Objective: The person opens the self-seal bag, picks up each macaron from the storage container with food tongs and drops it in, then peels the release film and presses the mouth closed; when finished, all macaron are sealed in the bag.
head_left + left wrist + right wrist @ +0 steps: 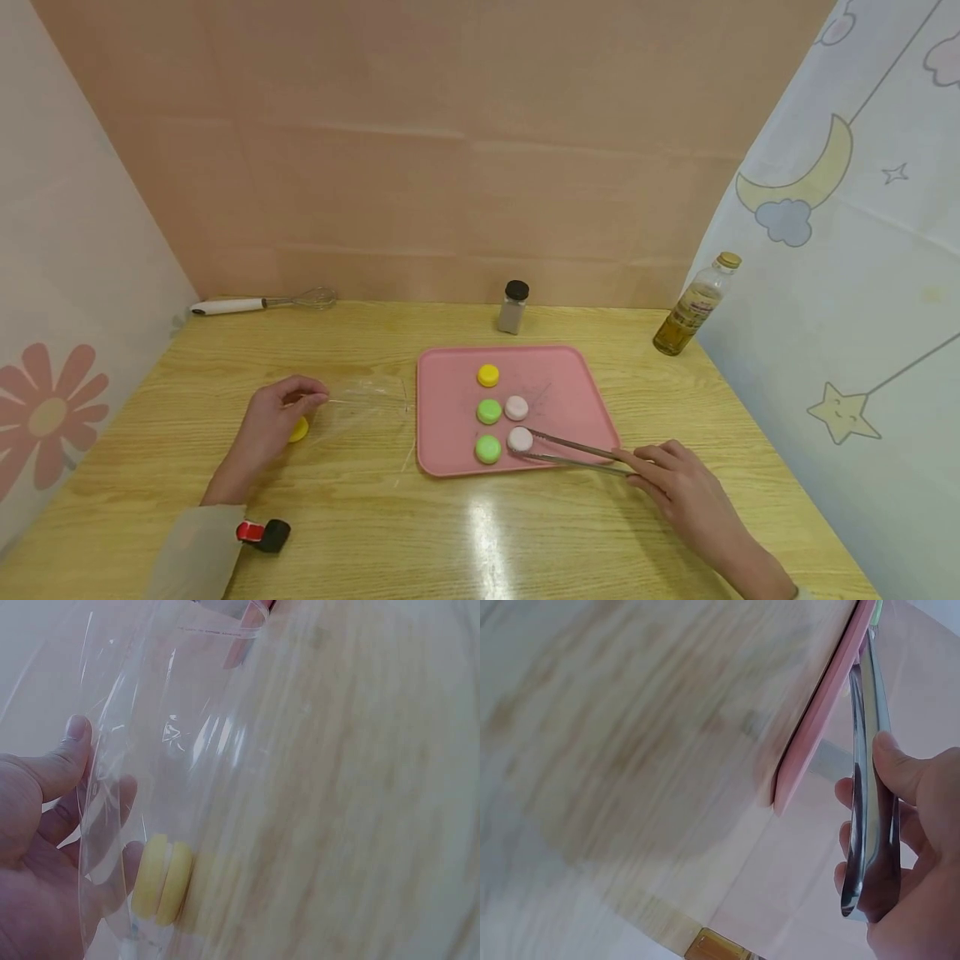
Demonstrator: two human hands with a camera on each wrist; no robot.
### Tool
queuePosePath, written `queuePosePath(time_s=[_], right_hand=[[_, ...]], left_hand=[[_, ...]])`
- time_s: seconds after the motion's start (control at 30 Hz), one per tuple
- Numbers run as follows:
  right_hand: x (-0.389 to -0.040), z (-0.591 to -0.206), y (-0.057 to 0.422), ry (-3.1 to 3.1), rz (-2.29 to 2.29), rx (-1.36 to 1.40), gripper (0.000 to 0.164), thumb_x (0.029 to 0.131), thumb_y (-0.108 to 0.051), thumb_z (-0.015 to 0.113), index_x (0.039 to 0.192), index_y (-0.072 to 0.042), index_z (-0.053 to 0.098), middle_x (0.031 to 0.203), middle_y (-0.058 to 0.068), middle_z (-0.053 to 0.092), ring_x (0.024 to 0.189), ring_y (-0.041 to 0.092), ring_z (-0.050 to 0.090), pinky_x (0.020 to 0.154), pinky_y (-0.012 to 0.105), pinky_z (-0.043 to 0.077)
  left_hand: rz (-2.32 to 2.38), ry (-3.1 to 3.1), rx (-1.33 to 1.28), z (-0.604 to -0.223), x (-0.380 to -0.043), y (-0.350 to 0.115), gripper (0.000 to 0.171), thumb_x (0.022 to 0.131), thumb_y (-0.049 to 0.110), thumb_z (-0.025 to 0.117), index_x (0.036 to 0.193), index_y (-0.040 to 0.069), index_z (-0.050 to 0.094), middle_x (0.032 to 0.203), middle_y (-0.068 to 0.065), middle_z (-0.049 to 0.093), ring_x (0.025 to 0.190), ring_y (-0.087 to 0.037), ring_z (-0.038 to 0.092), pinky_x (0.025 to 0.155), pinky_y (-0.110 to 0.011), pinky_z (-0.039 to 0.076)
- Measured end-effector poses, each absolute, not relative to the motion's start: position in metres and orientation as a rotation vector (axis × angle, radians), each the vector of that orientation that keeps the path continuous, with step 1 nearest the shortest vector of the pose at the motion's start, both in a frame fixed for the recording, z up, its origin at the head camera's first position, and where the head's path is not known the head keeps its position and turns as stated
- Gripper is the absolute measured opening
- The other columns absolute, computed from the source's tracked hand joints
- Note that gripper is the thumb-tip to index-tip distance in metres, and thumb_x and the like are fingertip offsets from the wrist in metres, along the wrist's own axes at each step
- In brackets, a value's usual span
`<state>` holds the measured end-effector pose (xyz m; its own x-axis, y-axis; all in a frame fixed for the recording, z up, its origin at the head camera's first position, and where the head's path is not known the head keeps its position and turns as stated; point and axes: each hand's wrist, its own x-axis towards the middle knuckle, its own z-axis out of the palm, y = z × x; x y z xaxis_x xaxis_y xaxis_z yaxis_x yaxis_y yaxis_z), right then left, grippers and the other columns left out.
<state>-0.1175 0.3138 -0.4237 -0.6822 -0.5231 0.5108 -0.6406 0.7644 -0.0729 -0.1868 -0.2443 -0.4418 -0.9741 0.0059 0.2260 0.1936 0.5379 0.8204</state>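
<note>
Left hand (pixel 272 418) pinches clear bag (pixel 176 739), apparently steadying it; right hand (pixel 686 497) grips tongs (pixel 870 802), tips straddling the pale macaron (pixel 520 440).

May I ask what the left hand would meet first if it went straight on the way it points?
Beyond the clear bag it holds, the left hand would probably meet the pink tray first, though depth is unclear.

The left grip (pixel 279 415) partly hides 1 yellow macaron (pixel 300 430).
</note>
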Motion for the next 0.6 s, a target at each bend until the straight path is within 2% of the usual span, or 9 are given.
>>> queuePosePath(time_s=[0.1,0.2,0.3,0.37,0.6], right_hand=[[-0.117,-0.421,0.314,-2.491,0.324,0.868,0.046,0.077,-0.009,0.082,0.122,-0.015,0.075,0.101,-0.007,0.071,0.087,0.009,0.053,0.074,0.015,0.038],[-0.118,-0.418,0.314,-2.476,0.321,0.869,0.031,0.093,-0.026,0.071,0.121,-0.013,0.075,0.101,-0.006,0.07,0.087,0.01,0.053,0.075,0.016,0.038],[-0.119,-0.415,0.313,-2.452,0.329,0.879,0.039,0.104,-0.041,0.053,0.121,-0.014,0.075,0.102,-0.006,0.07,0.087,0.011,0.054,0.075,0.017,0.039],[-0.12,-0.413,0.311,-2.436,0.345,0.888,0.049,0.106,-0.047,0.044,0.121,-0.013,0.075,0.102,-0.005,0.07,0.087,0.012,0.054,0.074,0.018,0.039],[-0.123,-0.411,0.292,-2.397,0.402,0.922,0.048,0.108,-0.045,0.042,0.126,-0.013,0.073,0.105,-0.005,0.071,0.088,0.012,0.053,0.074,0.022,0.039]], left_hand=[[-1.417,-2.586,-0.165,-0.441,-0.187,-0.244,0.019,0.102,0.018,0.064,0.107,0.002,0.072,0.103,-0.011,0.07,0.088,-0.017,0.061,0.073,-0.021,0.052],[-1.418,-2.59,-0.164,-0.44,-0.187,-0.244,0.02,0.102,0.017,0.063,0.108,0.0,0.072,0.103,-0.011,0.07,0.089,-0.017,0.061,0.073,-0.02,0.051],[-1.418,-2.592,-0.16,-0.439,-0.187,-0.244,0.02,0.102,0.016,0.063,0.109,-0.001,0.072,0.104,-0.011,0.07,0.089,-0.017,0.061,0.073,-0.019,0.051],[-1.415,-2.593,-0.159,-0.44,-0.187,-0.244,0.02,0.102,0.016,0.063,0.109,-0.001,0.072,0.104,-0.011,0.069,0.089,-0.017,0.061,0.073,-0.019,0.05],[-1.405,-2.587,-0.178,-0.441,-0.187,-0.244,0.018,0.102,0.015,0.063,0.107,0.001,0.072,0.103,-0.011,0.069,0.088,-0.016,0.061,0.073,-0.018,0.05]])
